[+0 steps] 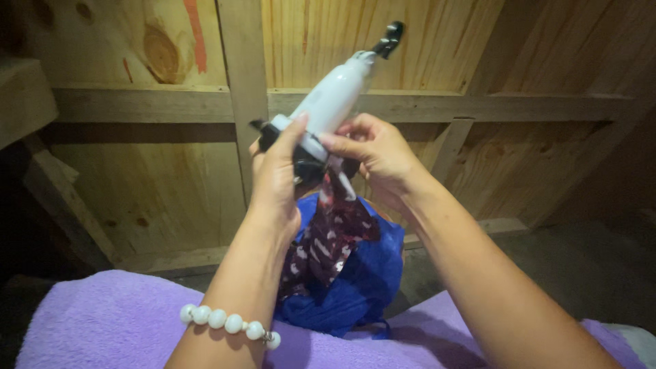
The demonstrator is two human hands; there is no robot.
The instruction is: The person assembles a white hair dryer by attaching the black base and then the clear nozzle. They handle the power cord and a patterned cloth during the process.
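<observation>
Gripping a white tool (333, 102), both hands (328, 160) above blue bag (369, 280), purple towel (116, 321)

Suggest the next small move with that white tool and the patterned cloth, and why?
Probably draw the dark patterned cloth down off the white tool. The right hand pinches cloth at the tool's black end, and the left hand grips that end, so the cloth looks caught there.

Left hand (277, 171) and right hand (372, 154) gripping white tool (335, 99), patterned cloth (328, 239) dangling
</observation>
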